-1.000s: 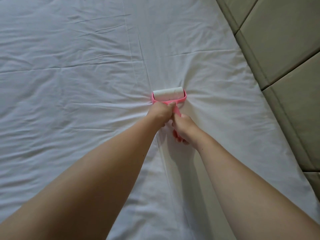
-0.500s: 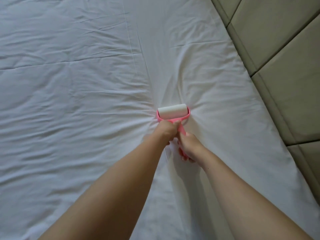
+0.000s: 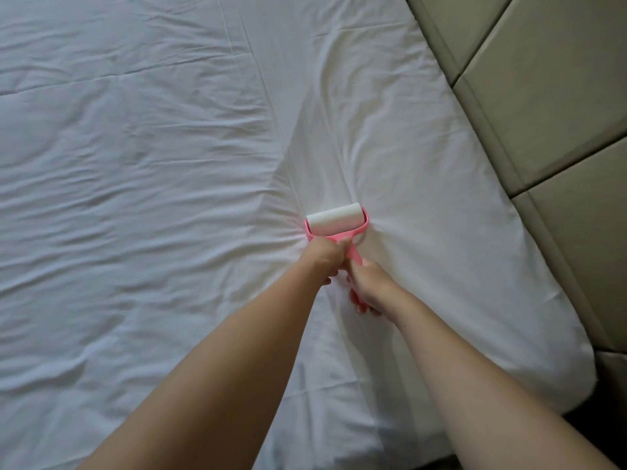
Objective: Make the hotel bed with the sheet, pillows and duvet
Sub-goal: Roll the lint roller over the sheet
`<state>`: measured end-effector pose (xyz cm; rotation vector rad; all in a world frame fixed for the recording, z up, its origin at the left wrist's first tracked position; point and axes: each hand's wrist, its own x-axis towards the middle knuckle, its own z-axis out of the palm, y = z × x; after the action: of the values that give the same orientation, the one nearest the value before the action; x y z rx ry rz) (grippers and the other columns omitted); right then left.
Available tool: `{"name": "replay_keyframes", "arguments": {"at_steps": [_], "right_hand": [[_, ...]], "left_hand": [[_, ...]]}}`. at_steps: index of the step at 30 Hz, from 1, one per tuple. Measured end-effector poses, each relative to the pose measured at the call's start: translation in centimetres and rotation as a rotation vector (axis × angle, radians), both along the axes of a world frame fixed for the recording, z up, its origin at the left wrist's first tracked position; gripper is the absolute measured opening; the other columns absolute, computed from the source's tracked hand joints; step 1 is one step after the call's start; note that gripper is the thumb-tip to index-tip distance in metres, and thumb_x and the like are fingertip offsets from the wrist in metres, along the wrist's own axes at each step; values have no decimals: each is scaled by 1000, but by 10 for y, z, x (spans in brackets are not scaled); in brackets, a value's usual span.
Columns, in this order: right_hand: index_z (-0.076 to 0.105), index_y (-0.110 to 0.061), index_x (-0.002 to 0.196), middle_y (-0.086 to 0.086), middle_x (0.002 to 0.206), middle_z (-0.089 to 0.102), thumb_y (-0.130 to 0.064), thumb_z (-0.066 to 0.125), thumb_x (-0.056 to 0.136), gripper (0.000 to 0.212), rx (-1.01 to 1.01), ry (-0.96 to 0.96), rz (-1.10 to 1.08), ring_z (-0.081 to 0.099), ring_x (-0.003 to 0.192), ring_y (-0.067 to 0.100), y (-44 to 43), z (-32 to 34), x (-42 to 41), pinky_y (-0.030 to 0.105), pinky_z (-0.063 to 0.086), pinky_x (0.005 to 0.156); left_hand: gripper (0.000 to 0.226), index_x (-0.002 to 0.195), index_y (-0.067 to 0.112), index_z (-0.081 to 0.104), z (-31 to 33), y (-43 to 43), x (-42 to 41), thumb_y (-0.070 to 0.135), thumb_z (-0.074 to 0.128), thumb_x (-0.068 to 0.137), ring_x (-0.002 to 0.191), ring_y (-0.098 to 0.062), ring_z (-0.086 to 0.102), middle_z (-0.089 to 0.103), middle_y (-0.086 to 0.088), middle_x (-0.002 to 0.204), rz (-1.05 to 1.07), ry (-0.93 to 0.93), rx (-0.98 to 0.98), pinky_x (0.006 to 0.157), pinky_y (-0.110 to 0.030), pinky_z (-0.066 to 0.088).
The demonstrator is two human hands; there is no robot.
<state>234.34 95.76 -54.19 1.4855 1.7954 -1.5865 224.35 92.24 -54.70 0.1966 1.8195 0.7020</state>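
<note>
Both hands are on the pink roller (image 3: 337, 224) – left hand (image 3: 324, 257) curled round the handle right under the drum, right hand (image 3: 371, 290) wrapped round its lower end. The drum sits just ahead of them, pressed on the white sheet (image 3: 135, 164), wrinkles fanning out around it – headboard (image 3: 543, 96) off to the right

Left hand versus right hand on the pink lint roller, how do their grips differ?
The left hand grips the lint roller high up, just under its white roll; the right hand grips the handle's lower end. The left hand lies farther forward, left of the handle; the right hand nearer the body, on its right. Both curl round one pink handle.
</note>
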Motion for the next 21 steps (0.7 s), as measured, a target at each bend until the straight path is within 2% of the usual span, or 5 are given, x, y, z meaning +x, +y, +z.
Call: {"name": "replay_keyframes", "arguments": {"at_steps": [5, 9, 11, 16, 21], "right_hand": [[49, -22, 76, 4, 55, 49, -74, 15, 90, 64, -5, -12, -32, 42, 37, 17, -29, 2, 40, 16, 27, 39], [49, -23, 75, 6, 55, 48, -75, 16, 90, 64, -13, -21, -85, 40, 37, 17, -63, 1, 79, 15, 27, 39], [49, -24, 74, 5, 53, 47, -75, 16, 90, 63, -14, -23, -106, 40, 36, 17, -81, 2, 100, 16, 26, 40], [47, -23, 74, 4, 52, 48, -74, 16, 90, 62, -15, -49, -133, 42, 34, 15, -131, 4, 156, 15, 27, 40], [46, -18, 75, 6, 49, 42, -70, 24, 94, 59, -39, -49, -231, 36, 26, 13, -173, 2, 202, 9, 23, 34]], "left_hand": [[44, 112, 2, 63, 2, -27, 38, 38, 43, 99, 72, -18, 51, 61, -6, 88, -43, -3, -3, 76, -32, 47], [43, 110, 2, 63, 0, -57, 75, 38, 43, 99, 63, -15, 48, 59, -3, 79, -87, -11, -3, 74, -32, 46], [42, 108, 2, 62, -1, -73, 97, 38, 43, 99, 63, -16, 48, 60, -7, 84, -110, -5, 11, 74, -33, 46], [45, 110, 0, 63, -3, -119, 150, 38, 42, 99, 77, -24, 53, 63, -12, 93, -168, 8, 18, 75, -35, 49], [46, 110, 2, 64, -7, -157, 197, 41, 42, 98, 73, -24, 54, 67, -14, 98, -208, -7, -31, 76, -34, 50]]}}
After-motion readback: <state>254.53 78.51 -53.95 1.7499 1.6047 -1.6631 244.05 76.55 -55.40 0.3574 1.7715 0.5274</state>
